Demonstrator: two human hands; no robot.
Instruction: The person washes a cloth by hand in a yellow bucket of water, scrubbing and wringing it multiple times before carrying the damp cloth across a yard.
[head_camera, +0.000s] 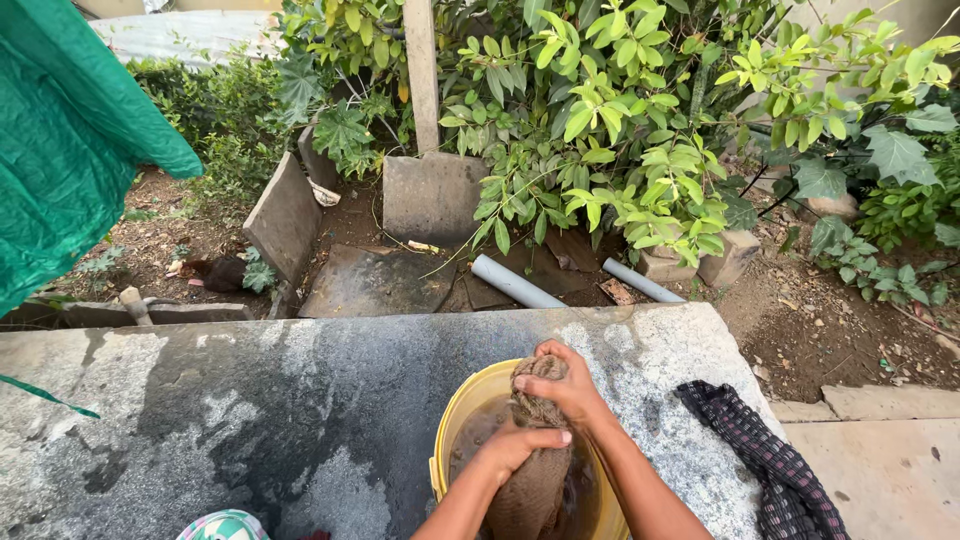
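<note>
Both my hands grip a wet brown cloth (530, 485) twisted into a rope over a yellow bucket (462, 410). My right hand (565, 385) clasps the upper end of the cloth, above the bucket's far rim. My left hand (515, 445) wraps around the cloth just below it. The cloth's lower part hangs down into murky water inside the bucket. The bucket stands on a wet grey stone slab (300, 400).
A dark checked cloth (770, 455) lies on the slab's right edge. A green cloth (60, 140) hangs at the upper left. Beyond the slab are two grey pipes (515, 283), upright stone slabs (430, 195), soil and leafy bushes (620, 110). A patterned fabric piece (222, 526) shows at the bottom.
</note>
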